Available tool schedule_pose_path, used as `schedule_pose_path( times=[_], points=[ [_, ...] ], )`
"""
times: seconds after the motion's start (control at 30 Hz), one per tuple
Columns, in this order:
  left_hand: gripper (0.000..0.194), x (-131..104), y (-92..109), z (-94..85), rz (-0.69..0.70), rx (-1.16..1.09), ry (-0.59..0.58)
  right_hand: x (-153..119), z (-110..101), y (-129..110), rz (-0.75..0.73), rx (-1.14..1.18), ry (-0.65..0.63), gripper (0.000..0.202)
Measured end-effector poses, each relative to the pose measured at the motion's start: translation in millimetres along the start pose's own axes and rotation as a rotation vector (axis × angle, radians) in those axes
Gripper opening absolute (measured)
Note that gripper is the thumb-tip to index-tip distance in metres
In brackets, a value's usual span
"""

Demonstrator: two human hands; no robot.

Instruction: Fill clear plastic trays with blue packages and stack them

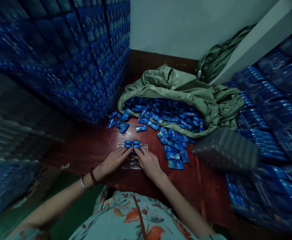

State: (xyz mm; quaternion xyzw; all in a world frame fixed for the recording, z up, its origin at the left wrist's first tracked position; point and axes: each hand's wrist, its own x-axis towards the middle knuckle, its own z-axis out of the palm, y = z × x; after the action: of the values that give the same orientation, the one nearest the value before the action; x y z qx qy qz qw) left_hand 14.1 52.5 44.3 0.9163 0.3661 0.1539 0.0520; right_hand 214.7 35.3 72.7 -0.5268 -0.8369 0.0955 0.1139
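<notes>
A clear plastic tray (131,165) with moulded hollows lies on the red-brown table in front of me. Several small, glossy blue packs (128,142) sit in two short rows near its far edge. My left hand (116,161) reaches in from the left, its fingertips closed on a blue pack in the nearer row. From the right, my right hand (149,164) has its fingers on the blue pack (136,146) beside that one. The two hands nearly meet over the tray and cover part of it. Lettering on the packs is too small to read.
A green cloth sack (175,81) lies open at the back, spilling blue packs (174,146) onto the table (91,143). A stack of empty clear trays (227,150) stands at right, another (16,116) at left. Tall stacks of filled trays (86,63) rise on both sides.
</notes>
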Motion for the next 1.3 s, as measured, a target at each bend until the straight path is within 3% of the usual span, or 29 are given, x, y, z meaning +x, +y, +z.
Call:
schedule_pose_path(
  times=[0.1, 0.2, 0.27, 0.33, 0.43, 0.53, 0.63, 0.73, 0.9, 1.03, 1.17, 1.3],
  points=[
    [0.027, -1, -13, -6.9, -0.213, -0.095, 0.166, -32, -8, 18, 0.25, -0.01, 0.056, 0.032],
    [0.023, 18, -42, -12.6, -0.482, -0.133, 0.23, -67, -19, 33, 0.508, -0.121, -0.097, 0.027],
    [0.029, 38, -68, -12.8, -0.553, -0.063, 0.144, -83, -25, 36, 0.584, -0.17, -0.257, 0.027],
    [0.043, 58, -94, -9.7, -0.534, 0.032, -0.031, -92, -27, 34, 0.626, -0.168, -0.373, 0.032],
    [0.047, 79, -122, -2.4, -0.473, 0.088, -0.255, -95, -19, 26, 0.679, -0.124, -0.442, 0.041],
    [0.041, 84, -133, 1.8, -0.432, 0.048, -0.324, -97, -5, 20, 0.688, -0.097, -0.449, 0.037],
    [0.032, 70, -126, 1.3, -0.456, 0.061, -0.289, -97, 3, 19, 0.62, -0.177, -0.391, 0.024],
    [0.028, 41, -108, -1.9, -0.514, 0.027, -0.204, -89, 2, 21, 0.546, -0.272, -0.318, 0.023],
    [0.031, -21, -70, -8.7, -0.723, -0.535, 0.149, -69, -1, 30, 0.38, -0.17, -0.378, 0.022],
    [0.051, -65, -39, -8.3, -1.009, -0.902, 0.33, -65, -1, 42, 0.416, 0.003, -0.386, 0.022],
    [0.045, -83, -12, 1.1, -1.073, -0.935, 0.421, -65, -4, 48, 0.463, 0.293, -0.152, 0.026],
    [0.036, -68, 9, 8.7, -1.102, -0.814, 0.59, -50, -1, 32, 0.375, 0.56, 0.07, 0.026]
  ],
)
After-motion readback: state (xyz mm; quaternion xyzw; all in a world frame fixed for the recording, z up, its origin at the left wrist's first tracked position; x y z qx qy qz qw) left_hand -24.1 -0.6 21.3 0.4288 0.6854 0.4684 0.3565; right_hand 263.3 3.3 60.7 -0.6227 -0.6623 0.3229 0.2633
